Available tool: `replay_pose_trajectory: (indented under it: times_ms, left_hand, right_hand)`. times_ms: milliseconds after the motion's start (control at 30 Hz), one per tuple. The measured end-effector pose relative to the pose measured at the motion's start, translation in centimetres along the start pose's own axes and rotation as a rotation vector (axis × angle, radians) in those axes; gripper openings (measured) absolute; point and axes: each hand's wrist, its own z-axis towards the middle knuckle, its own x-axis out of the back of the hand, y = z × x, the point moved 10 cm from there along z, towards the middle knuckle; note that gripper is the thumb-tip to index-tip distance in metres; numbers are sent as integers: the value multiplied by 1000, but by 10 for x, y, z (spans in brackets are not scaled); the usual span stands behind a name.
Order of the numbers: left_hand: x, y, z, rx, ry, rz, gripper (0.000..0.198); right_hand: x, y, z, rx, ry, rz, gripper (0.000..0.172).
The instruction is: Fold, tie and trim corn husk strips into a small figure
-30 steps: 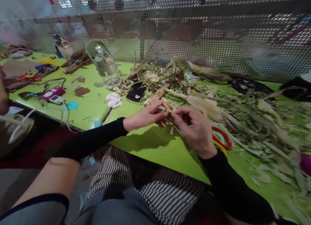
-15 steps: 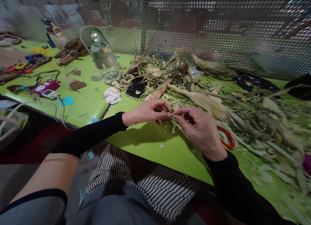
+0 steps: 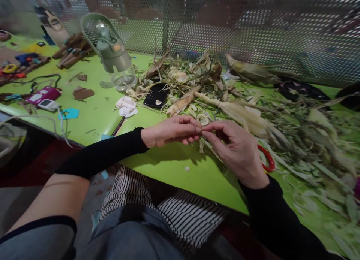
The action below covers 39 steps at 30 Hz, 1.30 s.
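Observation:
Over the near part of the green table (image 3: 168, 166), my left hand (image 3: 176, 130) and my right hand (image 3: 234, 149) meet fingertip to fingertip in a pinch. What lies between the fingertips is too small and too covered to name. A pale dry strip (image 3: 212, 149) hangs below the right fingers; whether it is held I cannot tell. Just beyond the hands lie a dry corn husk (image 3: 242, 115) with a stalk and a heap of plant scraps (image 3: 180, 74). A red scissor handle (image 3: 267, 158) shows beside my right wrist, its blades hidden.
A clear water bottle (image 3: 114, 61) with a green lid stands back left, near a black phone (image 3: 156, 96) and a crumpled tissue (image 3: 126, 106). Further left are a purple device (image 3: 44, 95) and brown rolls (image 3: 74, 50). A perforated metal screen (image 3: 194, 24) rises behind the table.
The view has shifted slightly, so the table items on the left sit further left. Both hands keep pinching together at nearly the same spot, with small finger movements.

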Motion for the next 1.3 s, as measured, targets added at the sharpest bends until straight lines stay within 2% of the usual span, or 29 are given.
replay_pose_trajectory:
  times_ms: [200,433,633,800,967,1100,1233,1300]
  left_hand:
    - [-1,-1,0,-8,-9,-36,10]
    - [2,-2,0,-4,2,18,12]
    - [2,-3,-2,13,18,-37,10]
    - [7,-2,-3,50,81,-142,15]
    - [7,0,-5,56,89,-147,16]
    - [5,0,-5,53,87,-144,17]
    - [6,0,-5,50,85,-135,18]
    - [6,1,-5,34,67,-87,15]
  right_hand:
    - [-4,-5,-1,39,-48,-39,6]
    - [-1,-19,0,169,7,-154,7]
    - [-1,-23,-1,167,14,-165,6]
    - [13,-33,-6,254,128,-297,26]
    - [9,-40,-12,346,121,-473,17]
    - [4,-42,-11,319,79,-457,19]
    - [2,-50,-12,388,66,-502,23]
    - [4,-47,-11,372,63,-470,21]
